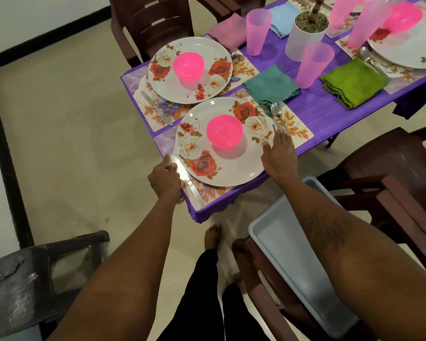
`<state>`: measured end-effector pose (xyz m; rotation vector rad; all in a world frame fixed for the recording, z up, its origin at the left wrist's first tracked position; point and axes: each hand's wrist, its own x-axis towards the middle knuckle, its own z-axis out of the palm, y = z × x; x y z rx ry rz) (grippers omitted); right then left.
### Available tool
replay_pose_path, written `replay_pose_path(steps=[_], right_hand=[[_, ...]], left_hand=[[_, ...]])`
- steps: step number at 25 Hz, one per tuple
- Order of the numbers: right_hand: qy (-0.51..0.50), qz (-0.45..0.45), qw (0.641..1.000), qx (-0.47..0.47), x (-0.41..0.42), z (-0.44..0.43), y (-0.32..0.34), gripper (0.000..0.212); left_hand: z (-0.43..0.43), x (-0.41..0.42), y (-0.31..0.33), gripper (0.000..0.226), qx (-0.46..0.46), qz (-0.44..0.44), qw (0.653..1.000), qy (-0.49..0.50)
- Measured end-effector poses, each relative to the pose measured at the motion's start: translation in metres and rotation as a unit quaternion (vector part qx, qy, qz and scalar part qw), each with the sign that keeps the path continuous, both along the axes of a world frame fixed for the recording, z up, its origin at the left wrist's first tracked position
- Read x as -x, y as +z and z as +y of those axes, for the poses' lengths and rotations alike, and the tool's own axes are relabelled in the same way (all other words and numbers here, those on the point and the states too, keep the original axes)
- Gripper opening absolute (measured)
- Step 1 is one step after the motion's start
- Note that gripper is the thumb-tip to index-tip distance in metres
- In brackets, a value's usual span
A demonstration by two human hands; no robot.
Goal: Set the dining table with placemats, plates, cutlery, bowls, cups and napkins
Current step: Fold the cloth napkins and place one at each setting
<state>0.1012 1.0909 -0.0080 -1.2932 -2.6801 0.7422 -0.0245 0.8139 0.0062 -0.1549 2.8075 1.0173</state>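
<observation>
1. Near plate (231,166), carrying the pink bowl (224,131), sits between both hands. Right hand (278,156) relaxed, thumb on rim, fingertips at fork (268,114) handle.
2. Left hand (164,177) curled at knife (191,185) tip; grasp unclear.
3. Beyond right hand: napkin (271,86), cup (314,65). Setting seemingly complete; alignment remains.

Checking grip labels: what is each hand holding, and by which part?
The left hand seems to pinch the silver table knife at its far end. The right hand grips nothing; its fingertips touch the silver fork and spoon handle ends.
</observation>
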Motion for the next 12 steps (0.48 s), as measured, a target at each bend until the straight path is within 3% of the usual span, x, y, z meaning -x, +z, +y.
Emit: replay_pose_path(steps=[7,12], right_hand=[[-0.023,-0.017,0.999,-0.02,-0.008,-0.005,0.01,0.058],[0.016,-0.091,0.983,-0.157,-0.009,0.001,0.015,0.059]], left_hand=[[0.0,-0.002,-0.009,0.039,-0.03,-0.022,0.999,0.007],[-0.001,-0.002,-0.01,0.04,-0.009,-0.023,1.0,-0.013]])
